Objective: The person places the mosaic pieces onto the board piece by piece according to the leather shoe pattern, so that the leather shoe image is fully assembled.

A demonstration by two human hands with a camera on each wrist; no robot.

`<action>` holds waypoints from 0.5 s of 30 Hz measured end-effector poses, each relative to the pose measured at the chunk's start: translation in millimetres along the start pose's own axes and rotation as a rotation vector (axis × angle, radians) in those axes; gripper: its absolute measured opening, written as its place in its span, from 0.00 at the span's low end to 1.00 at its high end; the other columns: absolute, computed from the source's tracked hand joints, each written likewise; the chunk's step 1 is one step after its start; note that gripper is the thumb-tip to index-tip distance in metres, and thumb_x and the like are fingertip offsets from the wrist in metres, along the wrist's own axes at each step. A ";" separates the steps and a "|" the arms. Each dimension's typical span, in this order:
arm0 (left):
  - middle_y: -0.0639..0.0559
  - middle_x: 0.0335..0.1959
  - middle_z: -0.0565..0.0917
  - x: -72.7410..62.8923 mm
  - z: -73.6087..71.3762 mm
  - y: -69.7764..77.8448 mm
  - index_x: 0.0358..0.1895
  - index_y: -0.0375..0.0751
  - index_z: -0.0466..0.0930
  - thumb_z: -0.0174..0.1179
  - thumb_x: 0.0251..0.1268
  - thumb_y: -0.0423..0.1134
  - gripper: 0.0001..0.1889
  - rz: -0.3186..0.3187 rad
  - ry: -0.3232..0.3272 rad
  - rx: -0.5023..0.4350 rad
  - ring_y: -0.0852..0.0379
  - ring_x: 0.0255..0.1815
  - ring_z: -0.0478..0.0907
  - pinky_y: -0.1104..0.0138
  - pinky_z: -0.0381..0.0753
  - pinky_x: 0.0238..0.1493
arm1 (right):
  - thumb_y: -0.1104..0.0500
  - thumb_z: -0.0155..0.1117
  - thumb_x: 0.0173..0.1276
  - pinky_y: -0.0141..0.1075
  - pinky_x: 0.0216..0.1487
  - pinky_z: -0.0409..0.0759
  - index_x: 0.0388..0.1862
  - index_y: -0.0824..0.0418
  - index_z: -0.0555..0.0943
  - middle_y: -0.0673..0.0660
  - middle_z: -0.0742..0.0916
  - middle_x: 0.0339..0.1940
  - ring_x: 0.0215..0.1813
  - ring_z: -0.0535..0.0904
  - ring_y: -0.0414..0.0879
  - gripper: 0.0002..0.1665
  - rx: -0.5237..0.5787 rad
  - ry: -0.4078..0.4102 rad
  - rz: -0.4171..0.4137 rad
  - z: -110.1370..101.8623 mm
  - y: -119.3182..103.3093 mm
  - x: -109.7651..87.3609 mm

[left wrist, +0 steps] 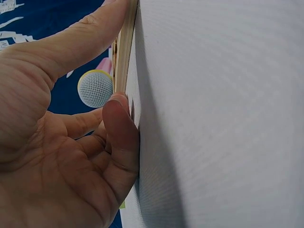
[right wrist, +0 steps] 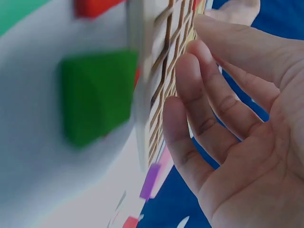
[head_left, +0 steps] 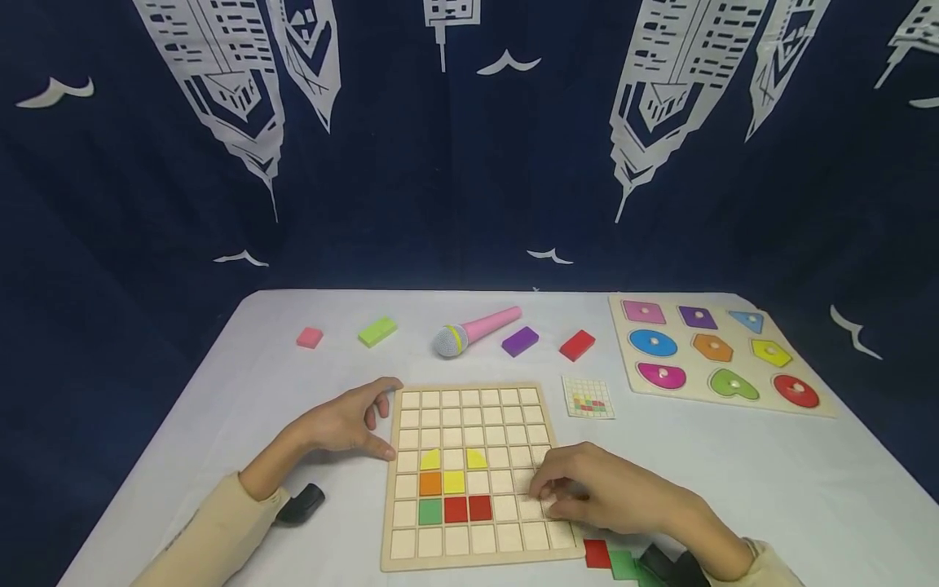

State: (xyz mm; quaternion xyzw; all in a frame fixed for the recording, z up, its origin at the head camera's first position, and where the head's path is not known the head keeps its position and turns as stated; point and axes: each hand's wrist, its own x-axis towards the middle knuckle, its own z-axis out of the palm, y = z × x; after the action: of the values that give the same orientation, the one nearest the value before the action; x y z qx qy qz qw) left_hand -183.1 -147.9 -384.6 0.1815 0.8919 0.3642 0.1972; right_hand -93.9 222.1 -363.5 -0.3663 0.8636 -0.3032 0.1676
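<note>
A wooden grid board lies on the white table. Yellow, orange, green and red tiles sit in its lower-left cells; two yellow ones are rounded. My left hand spans the board's left side, thumb at the edge and index finger at the top corner. In the left wrist view its thumb lies against the board's rim. My right hand hovers over the right edge, fingers loosely bent, no tile visible in them. Loose red and green tiles lie by the lower-right corner, partly hidden by the right wrist.
A small pattern card is right of the board. Behind lie a pink microphone and pink, light green, purple and red blocks. A shape puzzle occupies the back right.
</note>
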 end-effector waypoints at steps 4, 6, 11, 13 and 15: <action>0.48 0.43 0.74 0.0 -0.6 -0.6 0.71 0.37 0.63 0.82 0.39 0.38 0.51 0.022 -0.009 -0.003 0.52 0.38 0.69 0.63 0.70 0.38 | 0.57 0.71 0.66 0.31 0.47 0.81 0.49 0.46 0.85 0.40 0.85 0.41 0.41 0.78 0.33 0.13 0.010 0.014 0.038 -8.3 6.1 -14.4; 0.48 0.43 0.74 0.1 -1.5 -0.9 0.71 0.36 0.63 0.82 0.39 0.38 0.51 0.036 -0.010 -0.002 0.52 0.38 0.69 0.63 0.70 0.39 | 0.56 0.71 0.66 0.32 0.48 0.81 0.50 0.45 0.85 0.39 0.86 0.43 0.42 0.79 0.33 0.14 0.013 0.027 0.060 -12.6 8.2 -21.8; 0.48 0.44 0.74 0.8 -2.5 -1.1 0.72 0.36 0.63 0.83 0.39 0.38 0.52 0.038 -0.009 0.001 0.52 0.38 0.69 0.62 0.71 0.39 | 0.55 0.72 0.65 0.34 0.51 0.81 0.50 0.43 0.85 0.39 0.87 0.45 0.45 0.81 0.35 0.14 -0.015 0.073 0.124 -19.9 15.0 -39.5; 0.48 0.43 0.74 1.0 -2.0 -1.2 0.72 0.36 0.63 0.83 0.39 0.38 0.52 0.032 -0.010 0.002 0.52 0.38 0.69 0.62 0.71 0.39 | 0.55 0.72 0.64 0.34 0.52 0.80 0.49 0.41 0.85 0.38 0.87 0.45 0.46 0.81 0.34 0.14 -0.037 0.086 0.146 -20.6 18.8 -45.6; 0.48 0.43 0.74 0.8 -1.4 -1.3 0.72 0.36 0.62 0.83 0.39 0.38 0.52 0.029 -0.012 0.000 0.52 0.38 0.69 0.63 0.71 0.39 | 0.54 0.73 0.64 0.34 0.51 0.80 0.48 0.41 0.85 0.37 0.87 0.45 0.45 0.80 0.35 0.14 -0.047 0.090 0.154 -20.3 23.1 -51.2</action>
State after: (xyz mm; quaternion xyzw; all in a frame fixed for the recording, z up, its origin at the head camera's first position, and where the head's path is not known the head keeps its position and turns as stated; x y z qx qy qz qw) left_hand -184.8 -149.2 -384.9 0.1965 0.8881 0.3658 0.1972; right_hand -81.9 280.5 -359.6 -0.2885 0.9028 -0.2853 0.1428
